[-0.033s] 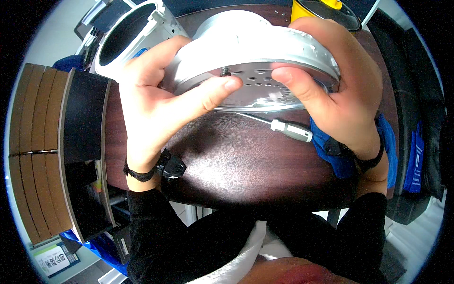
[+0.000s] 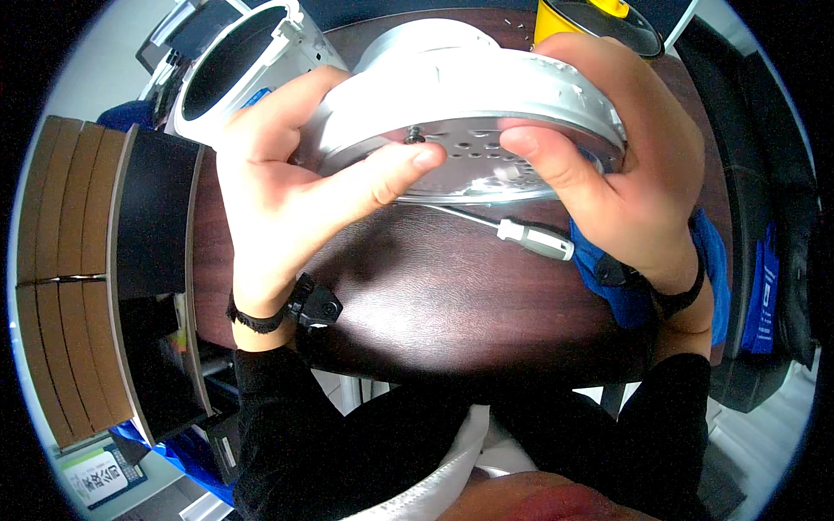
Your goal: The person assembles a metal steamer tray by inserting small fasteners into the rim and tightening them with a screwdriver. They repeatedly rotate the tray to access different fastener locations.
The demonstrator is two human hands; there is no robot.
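Evidently both hands are occupied with one piece: a white round appliance housing (image 2: 512,82) with a shiny perforated metal plate (image 2: 486,169) on its near face, held at the upper centre of the frame and tilted so that the plate shows. The left hand (image 2: 274,182) grasps its left side, thumb bent forward across the plate side and forefinger up along the white wall. The right hand (image 2: 638,174) grips the opposite side, its thumb pointing inward across the plate's edge and its other fingers wrapped behind. How hard either presses I cannot tell. A small dark screw-like post (image 2: 414,135) stands out just above the left thumb.

By the look of it, the step in hand is steadying and angling this piece; whether the plate is meant to come off or stay on cannot be judged. The next move would call for an even two-sided hold, or a firm rest before one hand lets go.

Below the plate in the frame, a screwdriver (image 2: 536,239) lies on the dark wood-grain table (image 2: 452,304), its shaft running up toward the plate and its tip out of sight; it could get in the way of setting the piece straight down. A blue cloth (image 2: 599,282) is bunched by the right wrist. At upper left, a white cylindrical shell (image 2: 314,56) crowds the left hand; at upper right sits a yellow tub (image 2: 553,21).
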